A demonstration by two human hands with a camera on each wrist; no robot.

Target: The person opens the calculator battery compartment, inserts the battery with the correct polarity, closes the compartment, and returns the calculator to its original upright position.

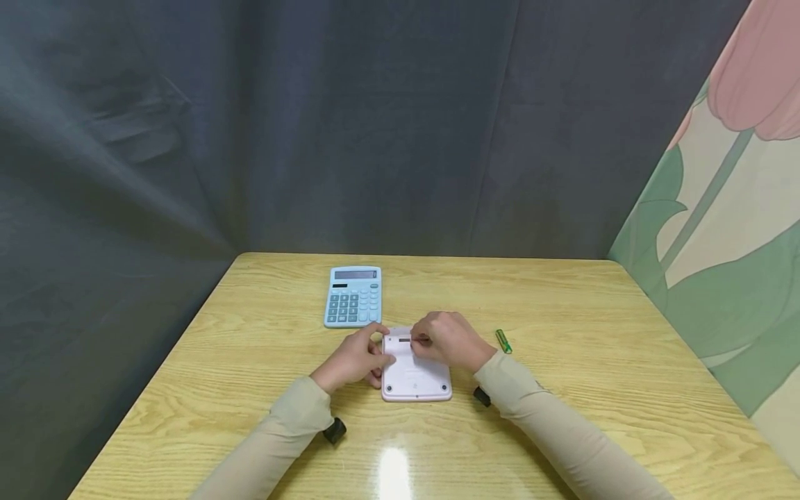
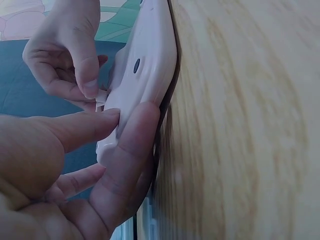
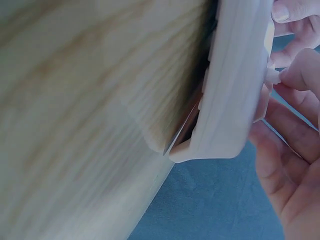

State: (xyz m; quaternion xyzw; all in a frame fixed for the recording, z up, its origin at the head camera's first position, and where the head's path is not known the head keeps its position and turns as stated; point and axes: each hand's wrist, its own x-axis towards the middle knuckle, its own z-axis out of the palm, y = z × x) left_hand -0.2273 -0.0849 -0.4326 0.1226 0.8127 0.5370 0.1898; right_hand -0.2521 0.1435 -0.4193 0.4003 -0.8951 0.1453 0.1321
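Note:
A pale pink calculator lies face down on the table, its back with screws and a dark battery slot turned up. My left hand grips its left edge, thumb on the back and fingers along the side. Over the slot, my right hand pinches a small pale piece, which looks like the battery cover, between thumb and finger. The left wrist view shows this cover at the calculator's back. My curled right fingers hide part of the slot in the head view.
Behind my left hand, a light blue calculator lies face up with its display on. A green battery lies right of my right hand. The wooden table ends at a dark curtain.

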